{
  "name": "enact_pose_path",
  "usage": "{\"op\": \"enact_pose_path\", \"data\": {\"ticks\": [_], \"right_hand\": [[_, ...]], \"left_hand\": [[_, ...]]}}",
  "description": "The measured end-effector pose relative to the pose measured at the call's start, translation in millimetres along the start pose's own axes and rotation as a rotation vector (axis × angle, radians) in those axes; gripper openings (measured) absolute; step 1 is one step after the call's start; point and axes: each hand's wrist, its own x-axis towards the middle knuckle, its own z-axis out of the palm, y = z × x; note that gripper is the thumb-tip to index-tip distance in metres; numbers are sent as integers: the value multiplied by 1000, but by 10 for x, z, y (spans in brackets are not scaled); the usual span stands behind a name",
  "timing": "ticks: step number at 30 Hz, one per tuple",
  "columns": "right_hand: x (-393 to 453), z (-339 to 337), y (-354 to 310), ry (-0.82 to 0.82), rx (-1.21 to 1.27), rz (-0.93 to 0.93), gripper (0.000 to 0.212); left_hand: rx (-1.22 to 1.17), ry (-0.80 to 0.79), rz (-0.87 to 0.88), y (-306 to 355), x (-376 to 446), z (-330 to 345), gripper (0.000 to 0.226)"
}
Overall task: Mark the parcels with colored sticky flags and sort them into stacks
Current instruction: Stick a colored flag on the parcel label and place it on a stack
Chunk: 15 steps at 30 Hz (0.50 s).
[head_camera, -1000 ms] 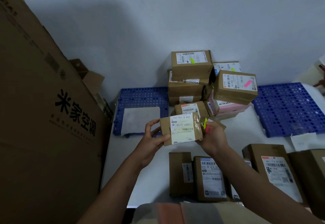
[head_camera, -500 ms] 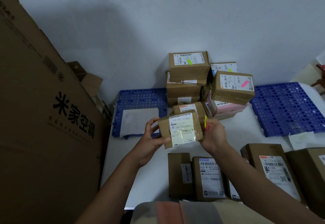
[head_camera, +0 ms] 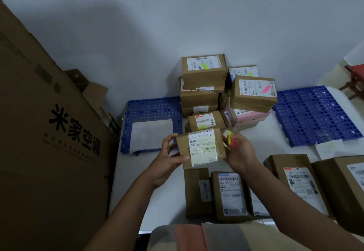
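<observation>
Both hands hold a small brown parcel [head_camera: 201,146] with a white label above the white table [head_camera: 137,181]. My left hand [head_camera: 169,156] grips its left end. My right hand [head_camera: 239,152] holds its right end and also carries yellow and pink sticky flags [head_camera: 230,139]. Behind it lies a parcel [head_camera: 204,121] with a yellow flag. Further back rises a stack topped by a yellow-flagged parcel [head_camera: 203,69], and to its right a stack topped by a pink-flagged parcel [head_camera: 254,92] on pink boxes. Several unflagged parcels [head_camera: 229,193] lie along the near edge.
A huge cardboard carton [head_camera: 43,142] stands at the left, close to the table. Blue perforated mats lie at the back left [head_camera: 153,111] and at the right [head_camera: 315,113]. A white paper sheet [head_camera: 150,135] rests on the left mat. A white wall is behind.
The held parcel has tilted slightly and dropped a little lower in view, still in both hands. The stacks have not moved.
</observation>
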Motion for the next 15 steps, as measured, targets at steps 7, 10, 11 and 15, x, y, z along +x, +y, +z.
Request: {"op": "enact_pose_path", "data": {"ticks": [7,10,11,15], "right_hand": [[-213,-524,-73,234,-55,-23,28],[-245,-691,-8,246,-76,-27,18],[-261,-722,17,241,-104,-32,16],[-334,-751,92,196,-304,-79,11]], "left_hand": [[120,-79,-276,-259,37,226,77],[149,-100,-337,-377,45,335,75],[144,-106,-347,-412,50,367,76],[165,-131,-340,-495,62,481,81]]}}
